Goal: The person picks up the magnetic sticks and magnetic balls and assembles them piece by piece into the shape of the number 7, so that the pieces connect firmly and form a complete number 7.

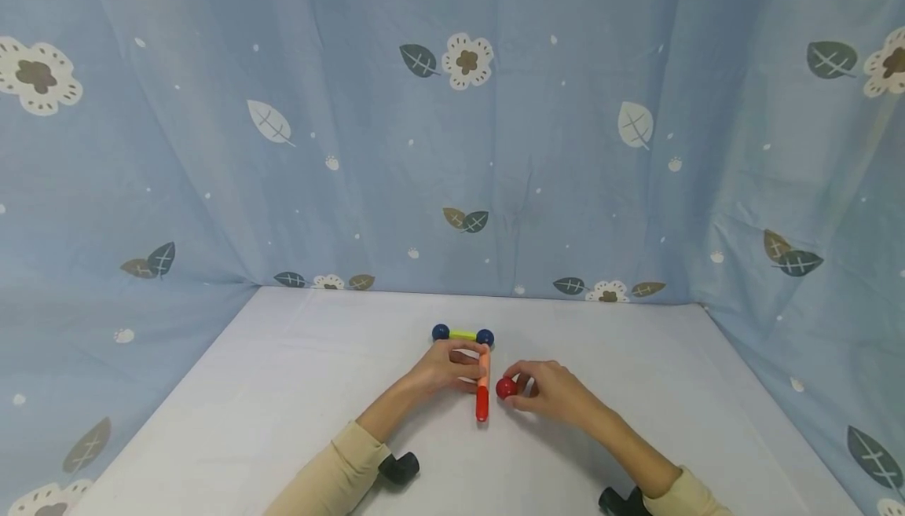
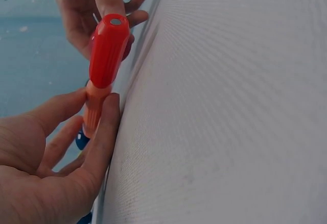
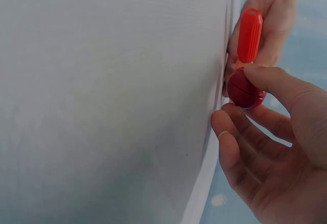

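My left hand (image 1: 440,368) pinches an orange magnetic rod (image 2: 94,104) between thumb and fingers. A red magnetic rod (image 1: 482,404) continues in line from its near end, with a small metal disc at its free tip. Beyond my left hand, a yellow-green rod (image 1: 463,335) joins two dark blue balls; the right blue ball (image 1: 485,337) sits at the orange rod's far end. My right hand (image 1: 558,395) holds a red ball (image 3: 245,89) between thumb and fingertips. In the head view the ball is just right of the rods, a small gap apart.
A white table surface (image 1: 283,390) spreads around both hands. Blue leaf-and-flower curtains (image 1: 551,186) hang behind it and along both sides. Dark wrist-worn devices (image 1: 400,469) sit below the sleeves.
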`<state>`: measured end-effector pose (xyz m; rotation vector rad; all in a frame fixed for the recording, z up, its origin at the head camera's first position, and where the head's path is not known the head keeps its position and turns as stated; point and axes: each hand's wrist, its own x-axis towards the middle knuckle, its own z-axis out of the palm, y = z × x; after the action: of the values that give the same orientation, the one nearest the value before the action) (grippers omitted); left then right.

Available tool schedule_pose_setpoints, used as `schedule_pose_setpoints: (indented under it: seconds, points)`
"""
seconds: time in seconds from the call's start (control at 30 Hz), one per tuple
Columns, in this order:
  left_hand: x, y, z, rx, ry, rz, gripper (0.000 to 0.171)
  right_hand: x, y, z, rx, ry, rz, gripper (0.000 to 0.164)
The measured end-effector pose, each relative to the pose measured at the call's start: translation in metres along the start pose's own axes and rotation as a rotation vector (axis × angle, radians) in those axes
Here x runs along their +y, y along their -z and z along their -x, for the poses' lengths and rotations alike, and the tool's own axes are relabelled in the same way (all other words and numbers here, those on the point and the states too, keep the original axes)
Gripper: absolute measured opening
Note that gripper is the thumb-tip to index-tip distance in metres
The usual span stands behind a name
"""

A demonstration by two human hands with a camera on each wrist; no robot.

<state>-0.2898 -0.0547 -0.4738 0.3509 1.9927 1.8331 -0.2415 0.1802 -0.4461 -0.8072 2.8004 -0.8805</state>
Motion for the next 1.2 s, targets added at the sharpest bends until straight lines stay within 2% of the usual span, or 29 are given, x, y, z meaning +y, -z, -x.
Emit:
schedule_pose_setpoints:
  seconds: [0.5,1.2]
  points:
    - [0.002,0.0,-0.002,0.002,0.005,0.001,0.04,-0.004,-0.001,0.004,-0.045,0.031,-0.006,0.032]
    - [0.001,0.0,-0.001,-0.006,0.006,0.014,0.041,-0.018,-0.006,0.014,-0.108,0.029,-0.048,0.03]
